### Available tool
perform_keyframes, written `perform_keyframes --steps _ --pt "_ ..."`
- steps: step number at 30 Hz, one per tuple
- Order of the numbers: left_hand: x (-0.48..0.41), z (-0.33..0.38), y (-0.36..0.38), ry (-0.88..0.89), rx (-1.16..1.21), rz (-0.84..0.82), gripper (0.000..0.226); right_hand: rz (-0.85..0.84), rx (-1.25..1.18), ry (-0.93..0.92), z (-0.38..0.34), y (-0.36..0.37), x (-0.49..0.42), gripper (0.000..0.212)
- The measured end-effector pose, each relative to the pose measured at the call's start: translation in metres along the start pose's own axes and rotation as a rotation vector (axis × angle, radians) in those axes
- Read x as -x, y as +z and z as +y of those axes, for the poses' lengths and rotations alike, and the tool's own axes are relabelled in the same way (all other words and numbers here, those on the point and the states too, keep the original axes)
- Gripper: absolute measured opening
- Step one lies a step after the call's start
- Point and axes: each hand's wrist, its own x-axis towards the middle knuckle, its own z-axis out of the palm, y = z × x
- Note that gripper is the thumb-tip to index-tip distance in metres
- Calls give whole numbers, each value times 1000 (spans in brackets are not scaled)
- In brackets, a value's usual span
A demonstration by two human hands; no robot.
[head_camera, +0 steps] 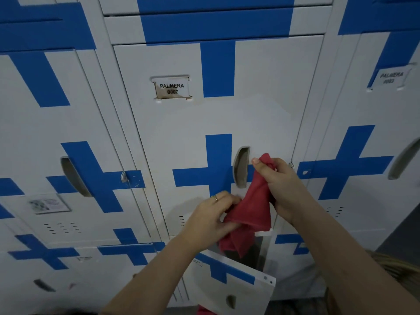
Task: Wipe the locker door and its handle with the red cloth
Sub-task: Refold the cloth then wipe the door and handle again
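Observation:
The white locker door [181, 133] with blue cross stripes fills the middle of the head view and carries a label reading PALMERA 0007. Its recessed handle slot [241, 167] sits right of the lower blue cross. The red cloth [252, 208] hangs in front of the door's lower part. My right hand [279, 178] pinches the cloth's top corner just right of the handle. My left hand [211, 214] grips the cloth's lower left side. The cloth's bottom folds dangle below both hands.
Below the door, a lower locker door [229, 287] stands swung open toward me, with something red at its foot. Neighbouring closed lockers flank left [56, 133] and right [363, 133]. A dark floor strip shows at the far right.

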Motion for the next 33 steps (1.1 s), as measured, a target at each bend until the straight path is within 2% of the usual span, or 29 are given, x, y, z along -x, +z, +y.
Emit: perform_keyframes --steps 3,6,10,13,17,20,23,25,33 --pt "-4 4 -4 -33 55 46 26 24 37 6 6 -10 -2 22" --pt "-12 12 -10 -106 140 5 22 26 169 -4 12 -22 -1 32" --pt "-20 18 -7 -277 231 -19 19 -82 209 -13 19 -34 5 45" --pt "-25 21 0 -392 281 64 21 -198 169 -31 22 -36 16 43" --pt "-29 26 6 -482 342 117 22 -191 176 -128 28 -29 29 32" --pt "-31 30 6 -499 372 83 14 -96 199 -174 35 -27 30 18" --pt "-30 34 0 -519 532 16 11 -16 221 -211 39 -32 27 13" --pt "-30 34 -3 -522 638 -20 15 -11 228 -214 38 -35 26 11" --pt "-32 35 -5 -528 705 -96 18 -37 365 -266 26 -42 22 17"
